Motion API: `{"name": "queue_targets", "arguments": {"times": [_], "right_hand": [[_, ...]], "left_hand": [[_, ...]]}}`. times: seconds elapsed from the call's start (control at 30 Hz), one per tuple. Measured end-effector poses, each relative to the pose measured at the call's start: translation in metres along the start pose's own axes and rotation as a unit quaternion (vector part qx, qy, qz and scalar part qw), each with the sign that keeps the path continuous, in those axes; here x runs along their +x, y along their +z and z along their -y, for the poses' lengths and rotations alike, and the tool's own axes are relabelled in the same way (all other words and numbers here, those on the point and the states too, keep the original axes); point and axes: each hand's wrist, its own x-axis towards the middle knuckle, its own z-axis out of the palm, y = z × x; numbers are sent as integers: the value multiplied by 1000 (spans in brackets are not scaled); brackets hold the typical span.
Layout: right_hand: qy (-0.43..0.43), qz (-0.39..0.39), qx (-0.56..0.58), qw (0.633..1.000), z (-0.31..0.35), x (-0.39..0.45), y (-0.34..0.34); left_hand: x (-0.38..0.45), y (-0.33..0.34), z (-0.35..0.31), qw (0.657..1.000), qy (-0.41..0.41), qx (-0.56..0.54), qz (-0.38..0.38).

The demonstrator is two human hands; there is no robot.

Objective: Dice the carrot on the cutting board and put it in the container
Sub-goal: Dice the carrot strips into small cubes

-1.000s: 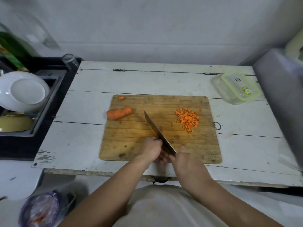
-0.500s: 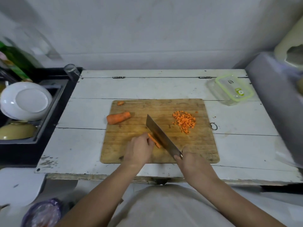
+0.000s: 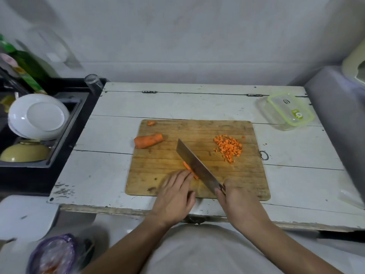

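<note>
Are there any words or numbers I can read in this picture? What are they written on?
No text here can be read.
Container lid: a dark oval logo and a green-and-white sticker, both too blurred to read.
Green package by the sink: coloured print, too blurred to read.
Knife, cutting board: no writing visible.

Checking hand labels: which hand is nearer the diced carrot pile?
Right. The right hand grips the knife handle below the diced carrot pile; the left hand is farther left.
</note>
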Motion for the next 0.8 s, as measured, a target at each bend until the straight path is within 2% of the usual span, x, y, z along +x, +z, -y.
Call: {"name": "queue_targets", "arguments": {"times": [0.17,0.8], "right_hand": [[1,4,-31,1000,8,2,1],[17,22,-9,1000,15,-9,-3]], "left_hand": [[0,2,4,1000,15,20,19],[3,1,0,998,10,46,31]]}}
